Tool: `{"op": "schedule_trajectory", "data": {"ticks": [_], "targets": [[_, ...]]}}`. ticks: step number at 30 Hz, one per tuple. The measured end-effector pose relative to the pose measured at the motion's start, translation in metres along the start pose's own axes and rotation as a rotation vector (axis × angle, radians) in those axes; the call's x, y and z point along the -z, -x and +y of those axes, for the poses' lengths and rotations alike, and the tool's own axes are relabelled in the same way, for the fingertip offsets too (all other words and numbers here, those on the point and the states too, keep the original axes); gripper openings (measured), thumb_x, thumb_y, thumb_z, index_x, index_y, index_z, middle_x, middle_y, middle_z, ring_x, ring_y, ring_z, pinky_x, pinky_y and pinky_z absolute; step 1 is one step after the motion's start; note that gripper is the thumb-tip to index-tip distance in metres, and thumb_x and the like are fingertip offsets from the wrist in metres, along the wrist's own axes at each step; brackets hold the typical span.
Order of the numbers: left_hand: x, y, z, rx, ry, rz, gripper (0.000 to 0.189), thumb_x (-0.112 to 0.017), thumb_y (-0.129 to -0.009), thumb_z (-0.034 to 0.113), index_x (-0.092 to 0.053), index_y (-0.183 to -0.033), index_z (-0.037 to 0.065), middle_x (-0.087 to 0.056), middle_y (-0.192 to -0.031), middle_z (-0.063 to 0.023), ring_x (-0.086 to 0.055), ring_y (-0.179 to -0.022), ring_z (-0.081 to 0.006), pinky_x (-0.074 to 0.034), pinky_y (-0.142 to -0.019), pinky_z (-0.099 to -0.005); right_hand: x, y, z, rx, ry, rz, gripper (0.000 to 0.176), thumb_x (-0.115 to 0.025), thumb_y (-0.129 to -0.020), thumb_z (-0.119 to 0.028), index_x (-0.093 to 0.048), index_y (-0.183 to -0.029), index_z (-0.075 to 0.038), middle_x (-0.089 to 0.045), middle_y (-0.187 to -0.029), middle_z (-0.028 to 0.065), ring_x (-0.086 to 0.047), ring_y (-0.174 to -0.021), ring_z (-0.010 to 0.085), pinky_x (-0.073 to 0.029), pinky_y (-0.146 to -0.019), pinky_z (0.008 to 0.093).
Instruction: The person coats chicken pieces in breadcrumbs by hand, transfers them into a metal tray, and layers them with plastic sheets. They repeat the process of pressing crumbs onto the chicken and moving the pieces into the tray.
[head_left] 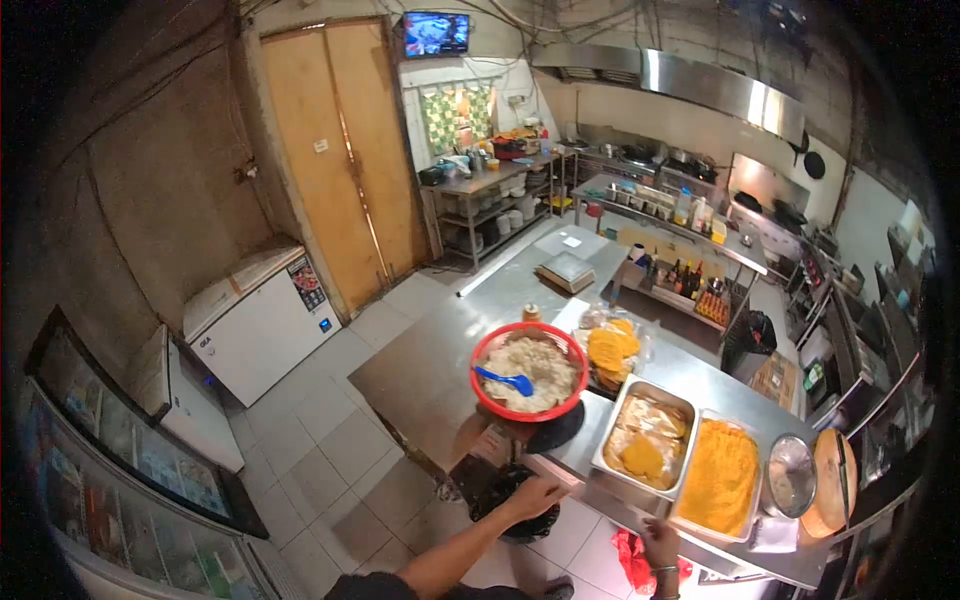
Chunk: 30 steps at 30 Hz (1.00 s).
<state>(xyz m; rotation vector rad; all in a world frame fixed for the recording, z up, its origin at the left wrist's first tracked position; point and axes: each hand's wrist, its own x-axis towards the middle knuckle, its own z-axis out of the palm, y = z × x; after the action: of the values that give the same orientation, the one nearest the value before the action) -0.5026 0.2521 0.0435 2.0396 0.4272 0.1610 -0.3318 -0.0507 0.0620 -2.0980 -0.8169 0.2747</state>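
My left hand (535, 498) is at the near edge of the steel table (420, 375), its fingers pressed together; what they hold, if anything, is too small to make out. To its right, my right hand (660, 545) has its fingers curled in just below a steel pan (597, 462) of yellow-coated flat pieces under clear plastic. A second tray is filled with orange-yellow crumbs (718, 475). Beyond my left hand sits a red basin (478, 392) of whitish food, a blue spoon (508, 380) lying in it. Flat orange-coated pieces (612, 345) are piled behind the pan.
A steel bowl (790, 475) and a round wooden board (826, 490) with a knife stand at the right end. A kitchen scale (566, 271) is farther back. Below the table edge are a black-lined bin (515, 515) and a red bag (632, 560). White freezers (265, 325) line the left wall.
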Motion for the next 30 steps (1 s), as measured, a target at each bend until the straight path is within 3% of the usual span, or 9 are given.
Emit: {"op": "schedule_trajectory", "data": {"ticks": [3,7,9,13,22,23,27,29,30], "targets": [[0.06,0.112,-0.076,0.307,-0.132,0.033,0.025,-0.067,-0.089,0.028,-0.067,-0.098,0.004,-0.069,-0.097,-0.0158,-0.065,-0.095,-0.0352,-0.051,-0.083,-0.0407,-0.102,0.007,-0.036,-0.084,-0.093,-0.282,0.028,-0.074,-0.084,-0.02,-0.071,-0.105,-0.003,-0.073,-0.083,0.012,-0.069,-0.074,0.017,-0.055,-0.069,0.0314],[0.123,0.317,-0.23,0.201,-0.445,0.588,0.041,-0.057,-0.071,-0.007,-0.066,-0.107,0.008,-0.062,-0.125,-0.014,-0.057,-0.116,-0.0346,-0.045,-0.097,-0.0402,-0.245,0.02,-0.126,-0.068,-0.104,-0.563,0.029,-0.073,-0.087,-0.022,-0.071,-0.108,-0.003,-0.074,-0.09,0.0115,-0.069,-0.079,0.0169,-0.055,-0.073,0.0306],[0.219,0.404,-0.168,0.722,-0.019,0.379,0.04,-0.053,-0.071,-0.01,-0.067,-0.104,0.006,-0.066,-0.117,-0.0144,-0.062,-0.106,-0.0355,-0.048,-0.091,-0.0408,-0.308,0.024,-0.182,-0.118,-0.175,-0.662,0.028,-0.072,-0.088,-0.023,-0.07,-0.108,-0.003,-0.074,-0.091,0.0111,-0.069,-0.079,0.0176,-0.055,-0.074,0.031],[0.332,0.538,-0.18,0.504,-0.2,0.667,0.034,-0.054,-0.07,-0.012,-0.068,-0.097,0.003,-0.071,-0.093,-0.0118,-0.067,-0.085,-0.0354,-0.05,-0.078,-0.0418,-0.409,0.013,-0.335,0.222,-0.022,-0.703,0.029,-0.071,-0.089,-0.024,-0.071,-0.109,-0.005,-0.073,-0.091,0.0137,-0.069,-0.079,0.0187,-0.054,-0.072,0.032],[0.59,0.555,0.051,-0.423,-0.67,0.892,0.011,-0.063,-0.08,0.009,-0.053,-0.084,0.01,-0.07,-0.106,-0.0105,-0.067,-0.103,-0.033,-0.046,-0.101,-0.0595,-0.624,-0.052,-0.446,0.394,-0.083,-0.897,0.03,-0.075,-0.083,-0.008,-0.067,-0.11,0.001,-0.072,-0.105,0.0145,-0.069,-0.09,0.0195,-0.054,-0.08,0.0319],[0.608,0.552,0.051,-0.474,-0.707,0.918,0.009,-0.064,-0.084,0.014,-0.056,-0.087,0.011,-0.069,-0.106,-0.0113,-0.067,-0.103,-0.0326,-0.047,-0.1,-0.0597,-0.646,-0.06,-0.441,0.283,-0.495,-0.945,0.029,-0.074,-0.081,-0.002,-0.068,-0.11,0.0,-0.073,-0.105,0.012,-0.068,-0.09,0.018,-0.054,-0.08,0.0302],[0.654,0.519,0.037,-0.115,-0.555,1.113,0.01,-0.061,-0.09,0.017,-0.062,-0.099,0.013,-0.068,-0.108,-0.0128,-0.066,-0.105,-0.0322,-0.046,-0.099,-0.0618,-0.743,-0.112,-0.474,0.535,-0.136,-0.963,0.027,-0.072,-0.082,0.002,-0.069,-0.109,-0.001,-0.073,-0.105,0.01,-0.069,-0.09,0.0184,-0.054,-0.081,0.0304],[0.683,0.479,0.007,-0.411,0.137,1.671,0.025,-0.052,-0.097,0.005,-0.062,-0.116,-0.007,-0.072,-0.093,-0.0164,-0.065,-0.07,-0.0155,-0.053,-0.061,-0.0273,-0.802,-0.14,-0.474,0.496,-0.114,-1.051,0.024,-0.072,-0.084,-0.001,-0.068,-0.108,0.001,-0.073,-0.105,0.0107,-0.069,-0.092,0.018,-0.055,-0.083,0.0301],[0.706,0.48,-0.008,-0.406,0.133,1.668,0.025,-0.052,-0.097,0.005,-0.062,-0.116,-0.007,-0.072,-0.093,-0.0164,-0.065,-0.07,-0.0155,-0.053,-0.061,-0.0273,-0.828,-0.156,-0.477,0.479,-0.105,-1.088,0.023,-0.071,-0.085,-0.003,-0.068,-0.108,0.002,-0.073,-0.105,0.011,-0.069,-0.092,0.0177,-0.055,-0.083,0.0299]]}}
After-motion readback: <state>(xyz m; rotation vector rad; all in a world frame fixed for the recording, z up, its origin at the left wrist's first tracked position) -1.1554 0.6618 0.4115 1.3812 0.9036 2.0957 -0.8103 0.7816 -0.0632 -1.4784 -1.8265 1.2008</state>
